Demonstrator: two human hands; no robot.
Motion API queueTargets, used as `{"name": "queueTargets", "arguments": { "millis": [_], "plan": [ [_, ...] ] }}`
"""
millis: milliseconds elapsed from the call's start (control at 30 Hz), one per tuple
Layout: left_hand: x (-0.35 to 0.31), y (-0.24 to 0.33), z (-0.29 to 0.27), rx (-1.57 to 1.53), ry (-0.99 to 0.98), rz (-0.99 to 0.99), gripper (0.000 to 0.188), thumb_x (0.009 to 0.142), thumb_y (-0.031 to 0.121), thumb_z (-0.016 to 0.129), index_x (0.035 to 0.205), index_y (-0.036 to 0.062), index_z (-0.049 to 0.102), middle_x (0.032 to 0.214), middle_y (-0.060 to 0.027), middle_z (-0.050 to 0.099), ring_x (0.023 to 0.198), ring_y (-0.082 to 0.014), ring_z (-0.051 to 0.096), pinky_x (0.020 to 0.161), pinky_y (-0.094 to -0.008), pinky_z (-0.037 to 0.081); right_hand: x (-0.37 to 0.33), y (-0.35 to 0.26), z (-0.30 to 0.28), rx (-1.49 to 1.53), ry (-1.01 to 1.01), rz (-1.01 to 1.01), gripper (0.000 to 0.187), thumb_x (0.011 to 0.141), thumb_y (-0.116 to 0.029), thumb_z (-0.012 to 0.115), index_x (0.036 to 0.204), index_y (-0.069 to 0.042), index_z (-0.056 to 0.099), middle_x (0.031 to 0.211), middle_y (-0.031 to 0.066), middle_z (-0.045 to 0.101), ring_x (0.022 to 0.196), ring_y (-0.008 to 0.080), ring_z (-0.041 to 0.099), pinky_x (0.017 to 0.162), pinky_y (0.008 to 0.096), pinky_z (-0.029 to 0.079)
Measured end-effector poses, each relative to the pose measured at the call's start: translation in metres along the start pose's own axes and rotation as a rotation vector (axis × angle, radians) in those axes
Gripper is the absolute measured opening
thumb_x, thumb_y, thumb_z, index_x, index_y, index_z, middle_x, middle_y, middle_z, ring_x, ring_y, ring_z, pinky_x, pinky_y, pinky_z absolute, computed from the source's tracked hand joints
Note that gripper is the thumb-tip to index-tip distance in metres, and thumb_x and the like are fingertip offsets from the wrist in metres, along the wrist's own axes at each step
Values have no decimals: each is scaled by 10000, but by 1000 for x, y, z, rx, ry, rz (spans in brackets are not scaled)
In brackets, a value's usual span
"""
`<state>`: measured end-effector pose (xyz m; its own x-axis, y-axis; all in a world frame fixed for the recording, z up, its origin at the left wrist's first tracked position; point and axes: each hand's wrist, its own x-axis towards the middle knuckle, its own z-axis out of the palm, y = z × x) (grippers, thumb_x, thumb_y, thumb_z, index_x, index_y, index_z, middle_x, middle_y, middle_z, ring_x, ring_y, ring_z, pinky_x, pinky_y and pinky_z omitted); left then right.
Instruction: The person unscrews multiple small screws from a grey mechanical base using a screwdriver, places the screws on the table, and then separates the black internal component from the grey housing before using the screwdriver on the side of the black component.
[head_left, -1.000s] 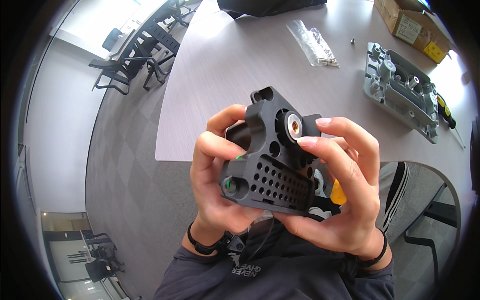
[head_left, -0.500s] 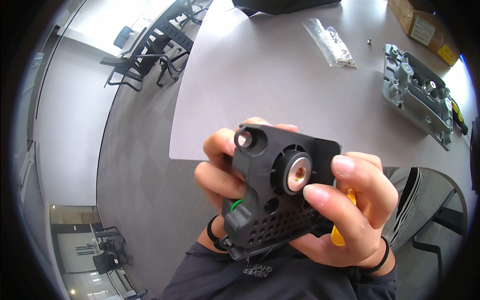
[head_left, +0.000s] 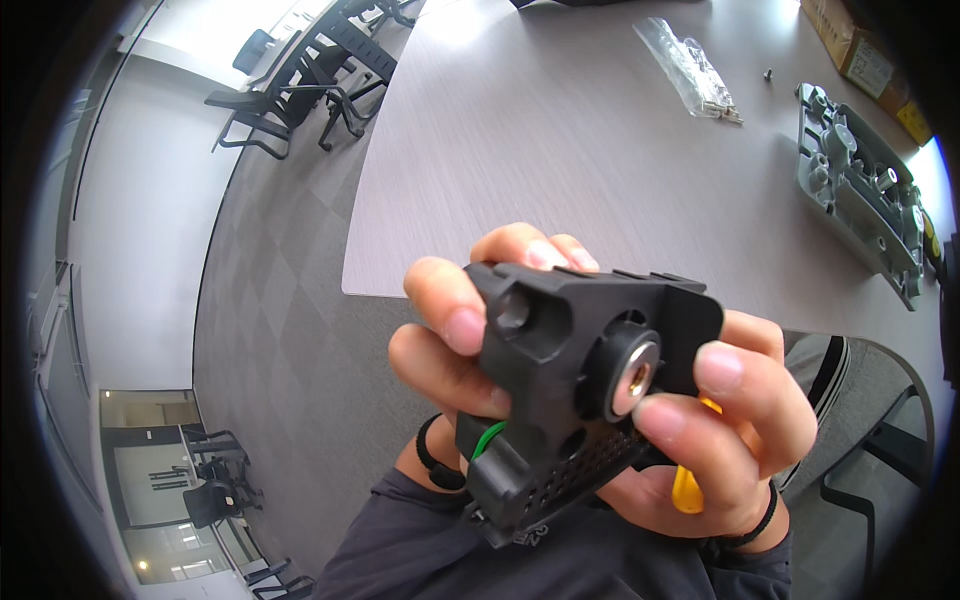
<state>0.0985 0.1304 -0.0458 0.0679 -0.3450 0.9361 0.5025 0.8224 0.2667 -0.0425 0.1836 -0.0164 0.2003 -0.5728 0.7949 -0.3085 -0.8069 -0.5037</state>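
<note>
Close in front of me is a black plastic housing (head_left: 545, 345) with rows of small holes along its lower part. A round boss with a threaded metal insert (head_left: 634, 380) stands out from its face. My left hand (head_left: 440, 335) grips the left side, its fingers bent over the top and edge. A green wire loop (head_left: 488, 438) shows at the lower left. My right hand (head_left: 745, 425) is closed around the right side, one fingertip against the boss. Tucked in that hand is a yellow handle-like piece (head_left: 687, 490), mostly hidden by the fingers.
On the table (head_left: 520, 150), a clear plastic bag of small metal parts (head_left: 690, 75) lies near a small screw (head_left: 768, 75). To the right are a grey molded casing (head_left: 860, 195), a cardboard box (head_left: 865, 65) and a partly hidden yellow-and-black object (head_left: 932, 245). Office chairs (head_left: 255, 120) stand farther left.
The housing has shifted a little right and tilted, so more of its top edge shows and its face is turned further right. Both hands have moved with it and keep their hold.
</note>
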Motion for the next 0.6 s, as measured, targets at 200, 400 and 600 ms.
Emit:
{"name": "queueTargets", "arguments": {
  "millis": [200,400,600],
  "plan": [
    [5,12,-5,-112,40,-304,190,817,50,628,905,145,489,1157,-50,414,1180,-318,439,955,-423,492,4,-12,22,50,282,116,665,579,1,825,1127,-95,461,1234,129,366,910,262,583,746,308,542],
    [1,15,-7,206,-9,-169,266,776,178,719,848,89,479,1138,-100,371,1139,-336,452,921,-405,478,-2,15,-16,125,-33,79,739,607,-163,834,1222,9,462,1225,238,472,1069,308,546,901,338,451],
    [4,22,7,370,10,-314,633,607,169,852,990,101,352,1264,-141,237,1164,-311,429,922,-405,470,-11,19,-19,427,24,360,687,623,-103,834,1197,15,473,1297,247,416,1009,232,578,859,313,473]
  ]
}}
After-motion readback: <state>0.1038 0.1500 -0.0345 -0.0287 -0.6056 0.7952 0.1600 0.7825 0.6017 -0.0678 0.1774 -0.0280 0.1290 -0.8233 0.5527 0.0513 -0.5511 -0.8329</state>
